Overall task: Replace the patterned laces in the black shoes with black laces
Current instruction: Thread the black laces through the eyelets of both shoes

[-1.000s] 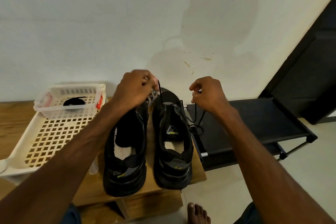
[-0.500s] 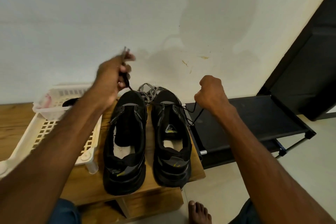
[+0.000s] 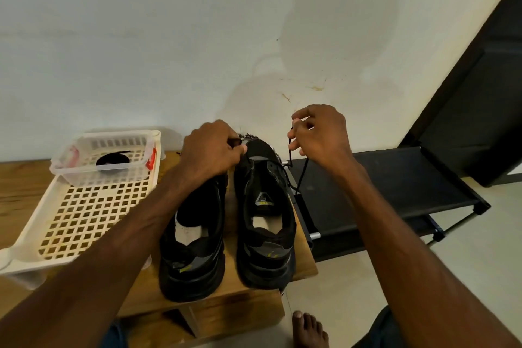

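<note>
Head view. Two black shoes [image 3: 265, 220] stand side by side on a wooden table [image 3: 17, 178], toes toward the far wall. The right hand [image 3: 319, 135] pinches a black lace [image 3: 303, 175] running down to the right-side shoe. The left hand [image 3: 210, 150] curls at that shoe's toe beside the patterned lace [image 3: 248, 136]; its hold cannot be told.

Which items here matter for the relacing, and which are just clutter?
Job: left shoe, right shoe, black lace in right hand, patterned lace, spare lace in bin.
Clutter: tray, rack, bench.
</note>
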Motion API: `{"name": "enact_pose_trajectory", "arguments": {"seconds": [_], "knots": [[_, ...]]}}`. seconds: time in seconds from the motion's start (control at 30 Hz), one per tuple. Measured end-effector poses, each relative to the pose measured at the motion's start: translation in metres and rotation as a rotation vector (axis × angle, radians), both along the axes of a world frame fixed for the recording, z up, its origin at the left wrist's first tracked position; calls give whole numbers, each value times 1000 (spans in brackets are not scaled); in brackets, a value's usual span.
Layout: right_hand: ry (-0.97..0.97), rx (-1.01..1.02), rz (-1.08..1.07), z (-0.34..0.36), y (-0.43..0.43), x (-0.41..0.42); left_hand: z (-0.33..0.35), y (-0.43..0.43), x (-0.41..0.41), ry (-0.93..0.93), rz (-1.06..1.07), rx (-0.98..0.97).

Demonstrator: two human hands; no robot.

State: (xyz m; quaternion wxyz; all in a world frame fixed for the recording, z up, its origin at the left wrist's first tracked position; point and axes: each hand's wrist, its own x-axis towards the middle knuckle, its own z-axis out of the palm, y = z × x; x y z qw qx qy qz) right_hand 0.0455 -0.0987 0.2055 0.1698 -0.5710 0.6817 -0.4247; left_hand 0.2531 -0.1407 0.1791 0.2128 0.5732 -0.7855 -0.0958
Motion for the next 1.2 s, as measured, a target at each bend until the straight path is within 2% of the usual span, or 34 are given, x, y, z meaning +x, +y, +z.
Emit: {"name": "enact_pose_trajectory", "arguments": {"seconds": [0.1,0.17,0.23,0.33,0.37,0.43,0.5,0.6,0.63,0.77,0.87,0.93,1.0,1.07,1.1,1.13,1.2], "knots": [[-32,-31,-12,2,1,0,14,4,8,318,85,-112],[-95,-103,-7,5,3,3,19,4,15,430,157,-160],[-168,-215,36,14,6,7,17,4,21,329,198,-153],[-331,-409,217,34,14,16,11,9,16,-39,228,-20],[-384,-450,287,40,17,19,10,10,10,-91,212,8],[-466,-468,411,46,22,25,10,13,-3,-56,133,-33],[-541,-415,502,46,26,33,12,16,-14,137,-12,-82],[-732,-296,601,46,29,40,15,24,-28,552,-262,22],[-801,-258,636,47,29,41,15,25,-31,637,-295,38],[-960,-175,637,50,27,34,24,24,-30,851,-307,83],[-1071,-173,487,46,22,23,37,19,-12,1176,-237,139],[-1041,-180,356,41,17,16,45,13,7,1387,-149,147],[-878,-163,217,35,14,11,49,6,23,1485,-45,112],[-661,-101,120,29,13,10,46,-4,31,1468,53,57],[-595,-63,103,26,13,11,44,-7,32,1398,94,49],[-577,-29,107,24,13,14,39,-11,33,1265,134,62],[-635,20,145,23,12,18,27,-14,30,792,241,79]]}}
